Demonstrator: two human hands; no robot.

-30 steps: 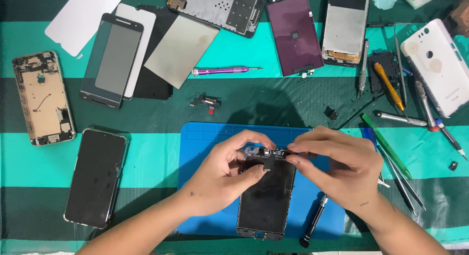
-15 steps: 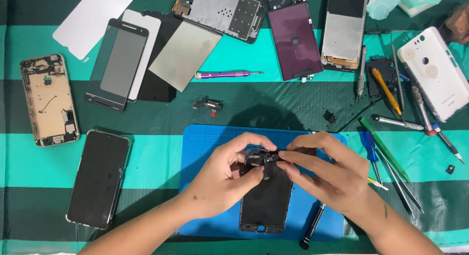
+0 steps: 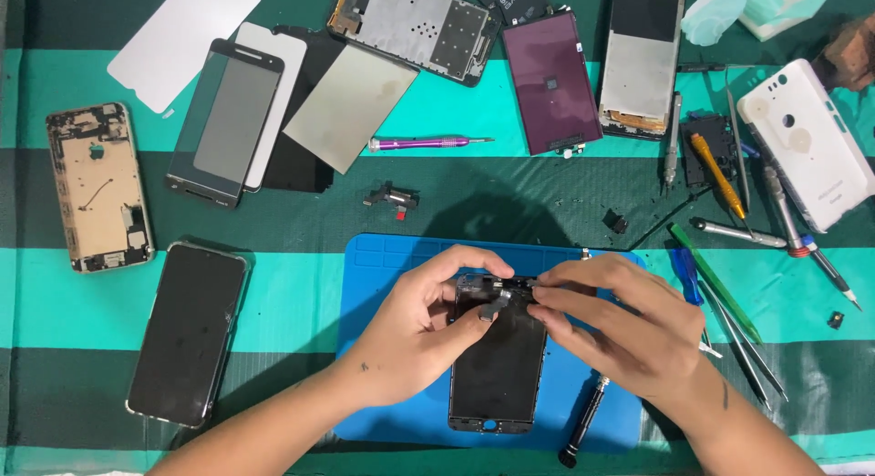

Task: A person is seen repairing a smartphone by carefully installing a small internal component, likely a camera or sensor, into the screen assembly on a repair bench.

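A black phone screen assembly (image 3: 497,367) lies lengthwise on a blue work mat (image 3: 383,276). My left hand (image 3: 419,326) grips its upper left edge, thumb pressed on a small metal part (image 3: 495,303) at the top. From the right, my right hand (image 3: 620,326) pinches the thin strip of parts (image 3: 510,283) along the screen's top edge with its fingertips. The two hands nearly touch over that top edge. A black screwdriver (image 3: 583,421) rests on the mat just below my right hand.
Spread on the striped green cloth: a dark phone (image 3: 187,335) at left, a gold phone frame (image 3: 96,184), glass panels (image 3: 223,121), a purple screwdriver (image 3: 424,143), a purple panel (image 3: 551,80), a white back cover (image 3: 807,153), and tweezers and drivers (image 3: 729,203) at right.
The view has shifted slightly. My hands have stayed on the screen's top edge, with the fingertips drawing a little closer over the small parts there.
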